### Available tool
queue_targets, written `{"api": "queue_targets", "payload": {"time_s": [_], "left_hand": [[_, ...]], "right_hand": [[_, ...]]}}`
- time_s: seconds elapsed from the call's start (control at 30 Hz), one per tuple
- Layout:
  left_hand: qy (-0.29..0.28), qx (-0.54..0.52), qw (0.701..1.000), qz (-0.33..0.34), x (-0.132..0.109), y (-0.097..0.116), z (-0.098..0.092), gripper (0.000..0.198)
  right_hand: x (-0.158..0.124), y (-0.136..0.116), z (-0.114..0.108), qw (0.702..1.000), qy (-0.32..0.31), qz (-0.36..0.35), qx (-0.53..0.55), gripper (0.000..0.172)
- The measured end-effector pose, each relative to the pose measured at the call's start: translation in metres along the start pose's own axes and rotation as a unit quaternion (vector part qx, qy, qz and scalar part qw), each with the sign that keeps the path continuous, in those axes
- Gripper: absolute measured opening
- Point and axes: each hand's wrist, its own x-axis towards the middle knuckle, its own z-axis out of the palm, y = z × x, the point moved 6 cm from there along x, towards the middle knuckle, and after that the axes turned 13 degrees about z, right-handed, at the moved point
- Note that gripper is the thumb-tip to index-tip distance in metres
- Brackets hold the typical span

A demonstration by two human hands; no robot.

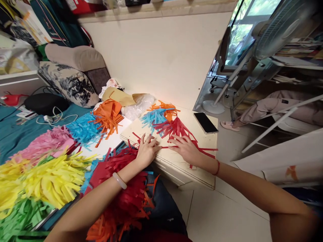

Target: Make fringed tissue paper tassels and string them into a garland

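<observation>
A thin red paper strip runs between my two hands, low over the cream tabletop. My left hand, by the table's near edge, has curled fingers, with thumb and forefinger on one end of the strip. My right hand has the other end at its fingertips, its fingers fairly straight. Just beyond it lies a red fringed tissue-paper tassel, with blue fringe and orange fringe behind. Loose red strips stick out beside my right wrist. A larger red fringed bundle rests on my lap under my left forearm.
A phone lies at the table's right side. Yellow, pink, green and more blue and orange fringes cover the left. A clear plastic bag sits behind. A person's leg and a fan are at right.
</observation>
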Motion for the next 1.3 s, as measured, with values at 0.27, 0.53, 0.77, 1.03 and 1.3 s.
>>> {"api": "queue_targets", "payload": {"time_s": [0.27,0.53,0.77,1.03,1.3], "left_hand": [[-0.034,0.03,0.998,0.034,0.009,0.004,-0.002,0.022],[-0.105,0.105,0.984,0.094,0.036,0.032,0.008,0.016],[-0.051,0.062,0.987,0.14,0.043,0.037,-0.023,0.028],[0.164,-0.093,0.963,0.191,0.029,0.031,-0.11,0.03],[0.356,-0.318,0.862,-0.17,0.017,-0.004,-0.117,0.015]], "right_hand": [[0.003,0.018,-0.006,1.0,-0.001,0.014,-0.006,0.019],[0.027,-0.003,0.005,0.999,-0.027,-0.017,-0.034,0.028],[0.03,0.016,-0.052,0.977,-0.084,0.09,0.177,0.025],[0.031,-0.025,-0.076,0.609,-0.37,0.074,0.698,0.047],[0.053,-0.037,-0.103,0.771,-0.094,0.086,0.624,0.03]]}}
